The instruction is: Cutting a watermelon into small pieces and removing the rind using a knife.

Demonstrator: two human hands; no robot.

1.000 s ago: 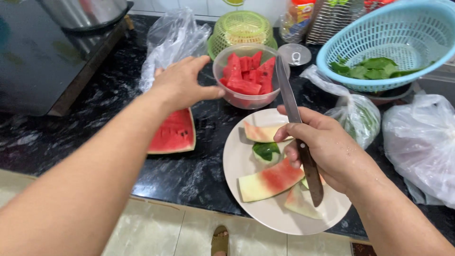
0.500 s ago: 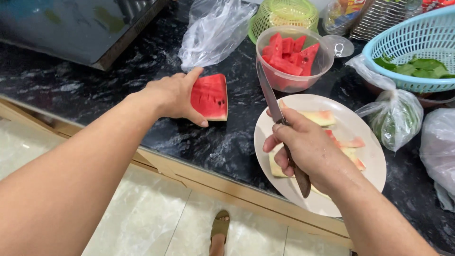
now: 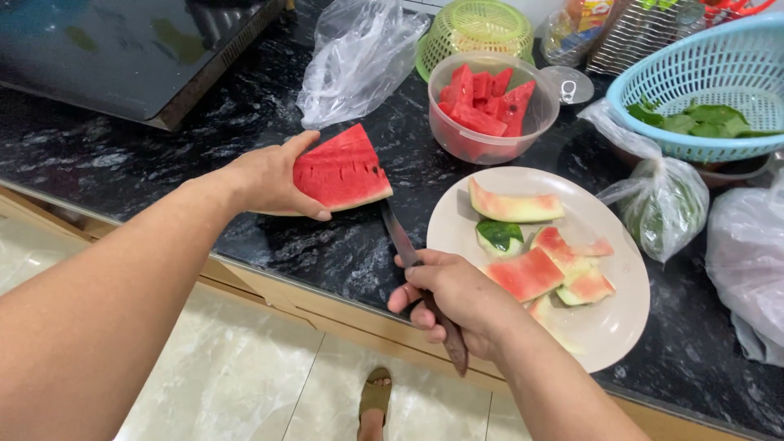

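Observation:
My left hand (image 3: 265, 180) holds a wedge of red watermelon (image 3: 339, 170) lifted just above the black marble counter (image 3: 245, 122). My right hand (image 3: 457, 298) grips a dark-handled knife (image 3: 408, 257); its blade points up toward the wedge's lower right corner, touching or nearly touching the rind. To the right, a white plate (image 3: 608, 327) carries several cut rinds with some red flesh (image 3: 531, 273). Behind it stands a clear plastic bowl (image 3: 490, 106) full of watermelon chunks.
A blue basket of green leaves (image 3: 702, 106) sits at the back right, a green basket (image 3: 474, 28) behind the bowl. Plastic bags (image 3: 355, 57) lie at the back and right. A stove top (image 3: 122, 57) fills the far left. Tiled floor and my sandalled foot (image 3: 376, 400) show below.
My left hand picked the watermelon wedge up off the counter. My right hand swung the knife off the plate and leftward, bringing the blade tip to the wedge.

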